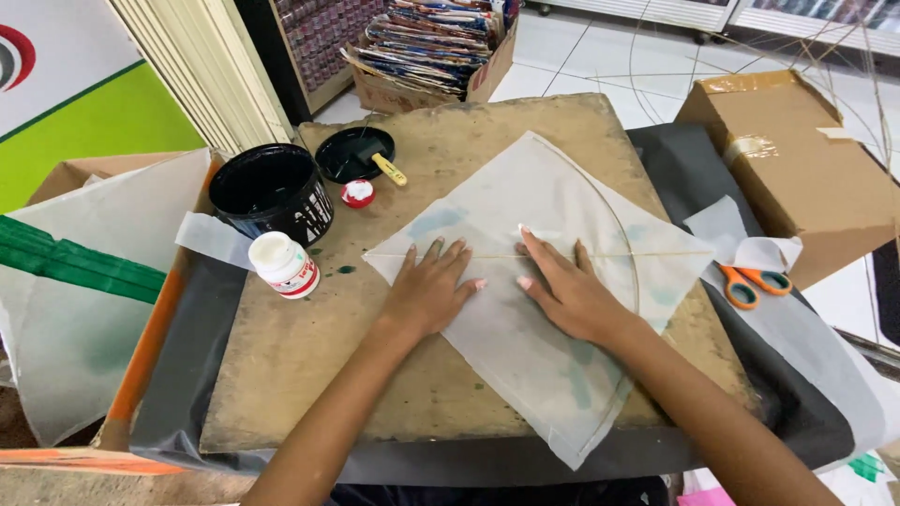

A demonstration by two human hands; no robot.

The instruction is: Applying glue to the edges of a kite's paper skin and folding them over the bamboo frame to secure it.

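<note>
Your left hand (429, 289) covering part of thin stick (600, 255) on white paper sheet (525, 309); your right hand (567, 292) hiding stretch beside it. Your forearms running off bottom edge. Cardboard box (797, 169) being cut by right edge; box of printed packets (433, 47) by top edge. Black bucket (272, 192) contents too dark to tell. Scissors (755, 284) blades lying hidden under paper scrap (741, 239).

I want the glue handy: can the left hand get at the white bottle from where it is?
Probably yes: the white bottle stands just left of the left hand, with bare board between them.
</note>
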